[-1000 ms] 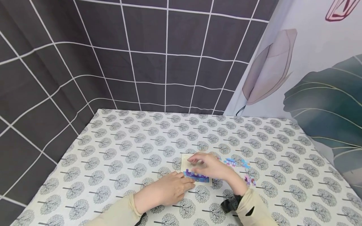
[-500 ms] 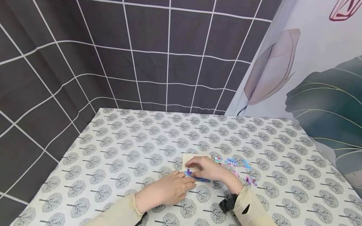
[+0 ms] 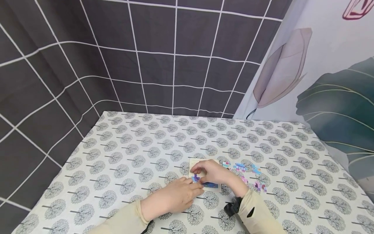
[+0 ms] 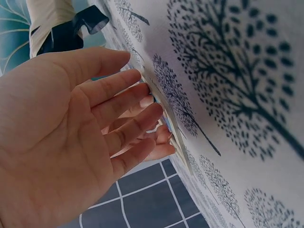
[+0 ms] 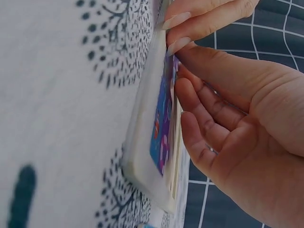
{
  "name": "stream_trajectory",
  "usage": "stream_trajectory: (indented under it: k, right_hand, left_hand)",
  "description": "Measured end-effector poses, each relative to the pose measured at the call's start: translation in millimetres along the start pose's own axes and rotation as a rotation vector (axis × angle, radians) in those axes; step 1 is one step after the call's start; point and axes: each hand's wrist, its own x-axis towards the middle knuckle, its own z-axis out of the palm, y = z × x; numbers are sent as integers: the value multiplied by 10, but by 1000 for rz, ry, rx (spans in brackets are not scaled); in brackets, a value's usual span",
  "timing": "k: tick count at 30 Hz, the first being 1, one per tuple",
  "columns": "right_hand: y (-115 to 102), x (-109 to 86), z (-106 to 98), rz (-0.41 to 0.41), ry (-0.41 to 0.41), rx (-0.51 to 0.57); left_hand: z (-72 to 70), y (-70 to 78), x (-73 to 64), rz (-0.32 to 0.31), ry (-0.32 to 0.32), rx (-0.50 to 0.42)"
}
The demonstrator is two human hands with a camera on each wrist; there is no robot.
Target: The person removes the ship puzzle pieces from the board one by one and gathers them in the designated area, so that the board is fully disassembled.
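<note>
Extending loose fingers, your left hand touches the jigsaw tray at seven o'clock; your right hand seemingly pinches a piece.

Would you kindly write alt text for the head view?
Left hand at the edge of a puzzle board, right hand over it, on a tree-print tablecloth; loose pieces lie to the right. Dark gridded fabric hangs behind.

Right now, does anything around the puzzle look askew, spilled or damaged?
Nothing stands out. Loose pieces lie on the tablecloth right of the board, normal for one partly filled; no damage shows, though the left hand and right hand partly cover it.
</note>
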Motion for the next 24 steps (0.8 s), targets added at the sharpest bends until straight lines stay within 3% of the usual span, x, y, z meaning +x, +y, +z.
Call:
stream_trajectory:
  k: [9,24]
  right_hand:
    - [-10,25,-2,9,-24,64]
    - [-28,19,-8,17,-32,105]
  left_hand:
    - [31,-10,-2,17,54,-1]
    - [19,-1,25,5,30,-11]
